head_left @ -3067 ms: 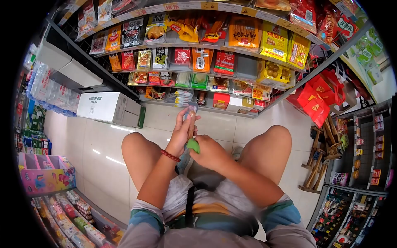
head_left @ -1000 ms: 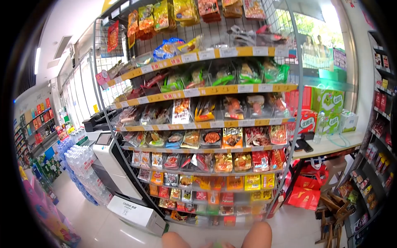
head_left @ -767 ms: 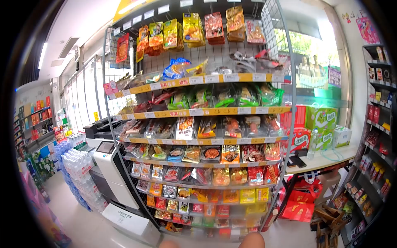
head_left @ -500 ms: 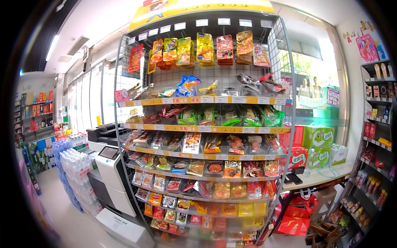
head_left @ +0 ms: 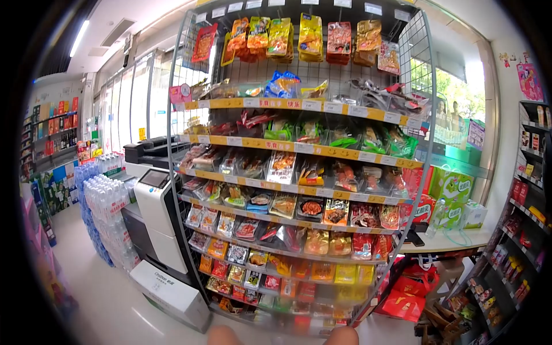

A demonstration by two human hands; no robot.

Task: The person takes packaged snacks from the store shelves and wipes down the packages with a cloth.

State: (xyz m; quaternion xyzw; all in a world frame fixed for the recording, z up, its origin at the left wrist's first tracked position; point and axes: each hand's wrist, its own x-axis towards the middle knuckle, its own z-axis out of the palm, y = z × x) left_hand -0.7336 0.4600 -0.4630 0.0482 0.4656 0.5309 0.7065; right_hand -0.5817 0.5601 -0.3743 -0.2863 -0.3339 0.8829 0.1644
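Neither of my hands shows in the head view. At the bottom edge two bare, rounded shapes, which look like my knees (head_left: 341,336), poke into the picture. In front of me stands a tall wire snack rack (head_left: 430,75) with several tiers. Yellow and red snack pouches (head_left: 279,39) hang from hooks at the top. Below them lie a blue packet (head_left: 283,85), green-edged vacuum packs (head_left: 344,137), a white packet (head_left: 281,168) and small sachets (head_left: 237,254). A blurred patch covers part of the lowest tiers.
Left of the rack stand a white printer (head_left: 154,221), a white carton (head_left: 170,296) and shrink-wrapped water bottles (head_left: 106,207). To the right are a table (head_left: 476,237) with green drink cartons (head_left: 454,192), red bags (head_left: 409,290) and another stocked shelf (head_left: 532,150).
My view has tilted down and shifted slightly left, so the rack sits higher and further right. The knee-like shapes now show at the bottom. No goods have visibly moved.
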